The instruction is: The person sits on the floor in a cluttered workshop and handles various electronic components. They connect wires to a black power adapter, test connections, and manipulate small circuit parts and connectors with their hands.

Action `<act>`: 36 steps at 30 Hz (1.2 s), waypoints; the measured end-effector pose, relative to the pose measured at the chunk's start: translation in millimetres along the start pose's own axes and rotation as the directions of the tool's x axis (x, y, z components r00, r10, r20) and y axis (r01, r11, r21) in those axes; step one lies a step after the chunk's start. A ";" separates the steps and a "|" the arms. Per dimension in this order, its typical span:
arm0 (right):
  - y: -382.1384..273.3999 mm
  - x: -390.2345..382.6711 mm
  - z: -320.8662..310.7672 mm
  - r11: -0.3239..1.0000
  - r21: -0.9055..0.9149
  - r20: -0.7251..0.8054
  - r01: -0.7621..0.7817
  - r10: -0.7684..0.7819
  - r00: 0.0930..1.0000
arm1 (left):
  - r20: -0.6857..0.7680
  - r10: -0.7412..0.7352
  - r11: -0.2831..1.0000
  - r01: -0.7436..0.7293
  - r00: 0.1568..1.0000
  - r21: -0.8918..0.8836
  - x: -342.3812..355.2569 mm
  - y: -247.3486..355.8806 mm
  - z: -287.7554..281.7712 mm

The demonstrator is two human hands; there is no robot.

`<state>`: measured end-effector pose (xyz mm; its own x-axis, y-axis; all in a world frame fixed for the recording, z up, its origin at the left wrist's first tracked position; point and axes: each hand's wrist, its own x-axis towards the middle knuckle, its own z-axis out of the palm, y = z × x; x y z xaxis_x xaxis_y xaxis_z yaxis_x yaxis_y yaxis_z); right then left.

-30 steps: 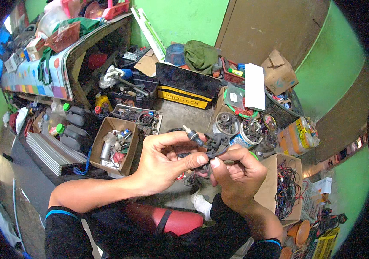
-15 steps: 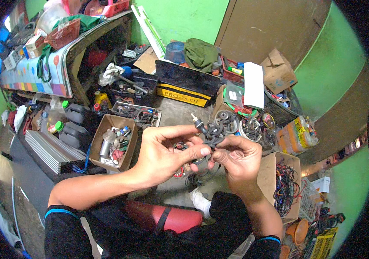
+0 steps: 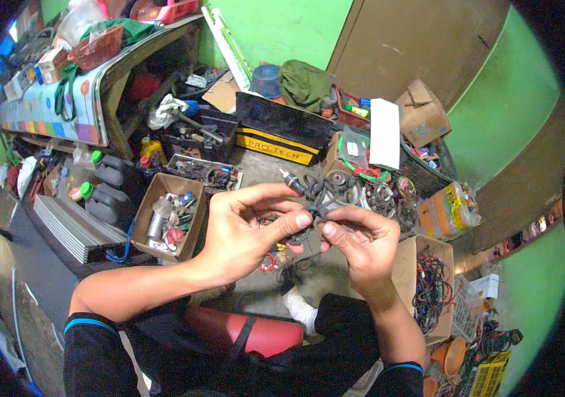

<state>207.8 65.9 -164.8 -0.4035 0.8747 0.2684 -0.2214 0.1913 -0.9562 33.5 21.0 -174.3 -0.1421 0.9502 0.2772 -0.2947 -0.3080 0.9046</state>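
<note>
A tangled bundle of dark cable (image 3: 323, 198) is held up in front of me. One end of it carries a black plug (image 3: 292, 181) with a pale metal tip, which points up and to the left. My left hand (image 3: 239, 221) is closed on the bundle's left side, its thumb pressed on the cable and the forefinger up by the plug. From the right, my right hand (image 3: 365, 243) pinches a lower part of the cable between thumb and forefinger. Some strands below are hidden behind the fingers.
To the left stand a cardboard box (image 3: 173, 225) of small parts and black jugs (image 3: 108, 205) with green caps. A box of wires (image 3: 433, 284) sits at my right. Ahead are an open black-and-yellow toolbox (image 3: 273, 144) and coiled cables (image 3: 382, 198). Below me is a red seat (image 3: 246, 331).
The fingertips of my hands have moved slightly apart, and the cable loops look more spread. The plug has tilted further left. The whole view has shifted a little.
</note>
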 end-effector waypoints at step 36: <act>-4.9 -8.5 5.4 0.804 -0.521 0.041 0.286 -0.311 0.950 | 0.109 0.335 0.831 -0.348 0.936 0.433 -5.7 -7.1 -0.5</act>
<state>207.5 55.2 -161.8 -0.3508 0.7529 0.5568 0.1691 0.6358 -0.7531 36.0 17.8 -182.5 -0.1286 0.7910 0.5982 0.2143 -0.5668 0.7955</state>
